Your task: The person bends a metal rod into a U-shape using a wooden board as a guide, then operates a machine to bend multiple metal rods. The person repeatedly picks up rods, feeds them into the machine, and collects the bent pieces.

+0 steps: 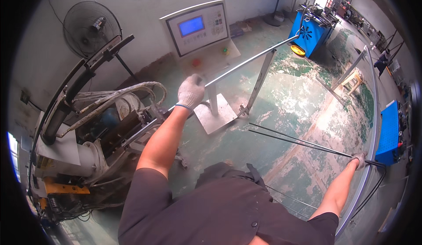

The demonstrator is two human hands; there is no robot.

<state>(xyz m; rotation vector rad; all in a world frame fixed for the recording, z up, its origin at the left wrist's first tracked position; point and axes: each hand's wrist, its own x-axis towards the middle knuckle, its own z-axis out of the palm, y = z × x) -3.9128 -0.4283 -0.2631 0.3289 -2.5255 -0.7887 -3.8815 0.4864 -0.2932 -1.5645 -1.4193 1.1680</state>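
Note:
My left hand (192, 89), in a pale knitted glove, is closed at the near end of a long, light metal bar (250, 60), beside the control panel. The bar passes under the hand, and the fingertips are hidden. Out to the right, my gloved right hand (359, 160) is closed around thin dark rods (299, 141). These rods slant from the middle of the floor to that hand and show beyond it. Close by the right hand runs a long grey metal rail (375, 113), which looks curved.
A control panel (193, 29) with a blue screen stands ahead. To the left are a machine with hoses (114, 86) and a fan (92, 29). A slanted metal leg (262, 80) stands under the bar. Farther off are a blue machine (307, 36) and a stool (353, 81).

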